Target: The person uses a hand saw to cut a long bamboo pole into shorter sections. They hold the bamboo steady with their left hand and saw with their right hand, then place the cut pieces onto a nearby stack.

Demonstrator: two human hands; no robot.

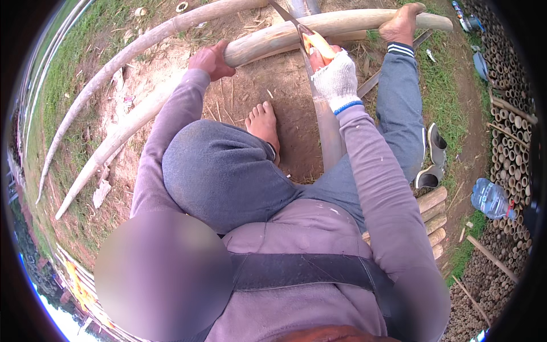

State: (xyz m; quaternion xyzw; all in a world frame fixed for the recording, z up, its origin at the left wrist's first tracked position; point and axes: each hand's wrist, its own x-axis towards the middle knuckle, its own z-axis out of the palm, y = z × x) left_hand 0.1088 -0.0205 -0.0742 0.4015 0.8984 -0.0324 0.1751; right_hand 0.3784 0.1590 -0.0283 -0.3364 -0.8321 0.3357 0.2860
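A long pale bamboo pole point(250, 48) lies crosswise in front of me. My left hand point(212, 61) is closed around it, left of the middle. In a white knitted glove with bare fingertips, my right hand point(335, 77) grips the light yellowish handle of a handsaw point(289, 17). The saw's dark blade crosses the pole at a slant, toward the far left; how deep it sits in the bamboo I cannot tell. My bare right foot point(400, 24) rests on the pole near its right end. My left foot point(263, 124) is on the bare soil.
Another curved bamboo pole point(114, 65) arches at the far left. A grey plank-like piece point(327, 128) runs under my right forearm. At right are dark shoes point(431, 162), cut bamboo pieces point(431, 208), a plastic bottle point(490, 198) and a large stack of bamboo ends point(510, 145).
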